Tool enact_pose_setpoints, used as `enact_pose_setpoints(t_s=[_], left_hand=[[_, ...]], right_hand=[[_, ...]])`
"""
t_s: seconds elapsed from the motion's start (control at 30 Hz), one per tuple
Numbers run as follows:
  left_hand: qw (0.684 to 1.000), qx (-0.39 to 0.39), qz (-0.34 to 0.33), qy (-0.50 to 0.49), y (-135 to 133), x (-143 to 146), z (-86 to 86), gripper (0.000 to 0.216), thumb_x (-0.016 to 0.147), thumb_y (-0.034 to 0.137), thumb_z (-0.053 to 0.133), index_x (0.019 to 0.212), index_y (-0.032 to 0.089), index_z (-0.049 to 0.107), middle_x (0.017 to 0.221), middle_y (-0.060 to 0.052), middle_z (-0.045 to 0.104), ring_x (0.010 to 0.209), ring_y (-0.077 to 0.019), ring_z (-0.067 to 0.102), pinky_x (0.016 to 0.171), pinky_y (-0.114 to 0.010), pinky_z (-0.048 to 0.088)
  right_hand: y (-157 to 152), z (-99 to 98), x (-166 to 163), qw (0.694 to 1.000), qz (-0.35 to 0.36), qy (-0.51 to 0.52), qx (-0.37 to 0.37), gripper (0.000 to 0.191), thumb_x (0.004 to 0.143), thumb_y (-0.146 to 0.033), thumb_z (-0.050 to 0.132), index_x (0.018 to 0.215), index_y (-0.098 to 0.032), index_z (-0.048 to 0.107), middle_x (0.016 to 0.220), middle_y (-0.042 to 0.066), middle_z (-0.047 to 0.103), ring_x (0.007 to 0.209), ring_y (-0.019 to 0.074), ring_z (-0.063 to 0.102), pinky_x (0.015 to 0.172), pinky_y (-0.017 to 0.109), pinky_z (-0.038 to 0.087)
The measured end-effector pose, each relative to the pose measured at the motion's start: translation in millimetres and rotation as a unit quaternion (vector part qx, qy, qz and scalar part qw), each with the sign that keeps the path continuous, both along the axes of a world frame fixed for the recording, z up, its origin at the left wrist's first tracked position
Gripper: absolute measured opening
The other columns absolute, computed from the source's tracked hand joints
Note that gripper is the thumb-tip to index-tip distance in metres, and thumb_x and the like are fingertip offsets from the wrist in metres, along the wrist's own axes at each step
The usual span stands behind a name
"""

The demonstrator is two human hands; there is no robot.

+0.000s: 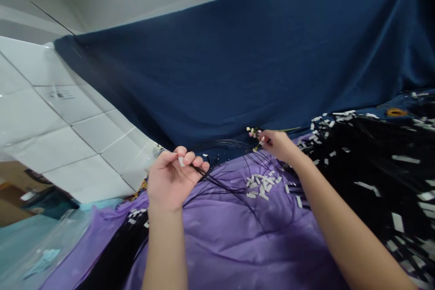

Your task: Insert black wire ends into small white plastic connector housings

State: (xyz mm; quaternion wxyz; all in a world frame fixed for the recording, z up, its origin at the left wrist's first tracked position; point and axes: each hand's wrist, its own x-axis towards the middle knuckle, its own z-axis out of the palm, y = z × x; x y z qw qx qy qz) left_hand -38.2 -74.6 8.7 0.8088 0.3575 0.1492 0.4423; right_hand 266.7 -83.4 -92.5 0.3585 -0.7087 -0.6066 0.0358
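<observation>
My left hand (175,174) is raised palm up, with its thumb and curled fingers closed on a bundle of thin black cords (220,183). A small white tag (181,161) shows at the cords' end between thumb and fingers. The cords trail right and down over the purple cloth (220,235). Farther right, my right hand (277,142) has its fingertips pinched together. They overlap a sprig of small pink and white flowers (253,132); what they grip, if anything, I cannot make out. Loose white tags (261,185) lie in a pile between and below the hands.
On the right spreads a big heap of black cords (346,158) with white tags. A dark blue cloth (238,63) hangs behind. White tiles (84,140) stand at left, with a cardboard box (20,179) and clear plastic bag (54,244) below. An orange coil (396,112) sits far right.
</observation>
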Motion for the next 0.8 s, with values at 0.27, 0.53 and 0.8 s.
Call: enact_pose_setpoints(t_s=[0.27,0.53,0.8], left_hand=[[0.982,0.131,0.004,0.133,-14,14,0.5,0.017,0.065,0.019,0.054,0.054,0.013,0.065,0.048,-0.006,0.055,0.058,-0.0230,0.062,0.066,-0.036,0.049],[0.962,0.189,-0.054,0.190,-38,32,-11.8,0.013,0.072,0.027,0.059,0.070,0.014,0.062,0.049,0.007,0.027,0.044,-0.0062,0.024,0.049,-0.022,0.030],[0.928,0.287,-0.021,0.237,-38,31,-14.7,0.031,0.089,0.048,0.060,0.084,0.018,0.055,0.057,0.008,0.026,0.046,-0.0044,0.018,0.044,-0.019,0.017]], right_hand=[[-69,69.8,-29,0.929,0.035,0.152,0.334,0.031,0.081,-0.021,0.071,0.111,-0.020,0.062,0.085,0.001,0.065,0.075,0.0148,0.065,0.075,0.029,0.056],[-91,83.1,-121,0.896,0.146,0.134,0.397,0.040,0.076,-0.007,0.074,0.110,-0.023,0.060,0.080,-0.006,0.066,0.072,0.0096,0.066,0.073,0.021,0.054],[-83,74.4,-139,0.891,0.114,0.108,0.426,0.043,0.073,-0.002,0.072,0.110,-0.021,0.059,0.078,-0.008,0.066,0.070,0.0060,0.064,0.070,0.015,0.050]])
